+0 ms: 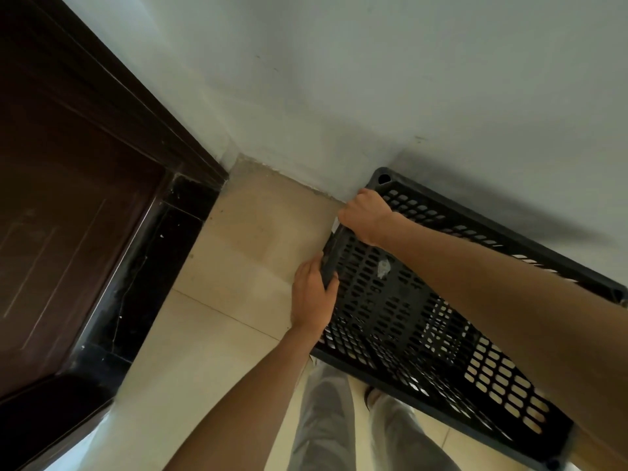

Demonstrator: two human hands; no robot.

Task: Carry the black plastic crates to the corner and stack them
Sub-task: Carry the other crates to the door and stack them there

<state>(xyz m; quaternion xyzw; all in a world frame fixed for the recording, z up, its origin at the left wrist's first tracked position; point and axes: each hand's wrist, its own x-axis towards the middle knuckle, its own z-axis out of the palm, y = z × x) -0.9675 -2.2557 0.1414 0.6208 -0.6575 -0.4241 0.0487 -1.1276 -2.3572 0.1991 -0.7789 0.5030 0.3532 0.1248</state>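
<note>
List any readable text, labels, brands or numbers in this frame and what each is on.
None readable.
Black perforated plastic crate: no moulded brand or number can be made out; a pale smudge or scrap on its mesh carries no legible marks.
White sliver at the crate's rim under the right hand: possibly a label edge, too small and hidden to read.
Dark brown wooden door, white wall: no signs.

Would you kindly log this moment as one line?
left hand: grips crate edge | right hand: grips edge | corner floor: bare
</note>
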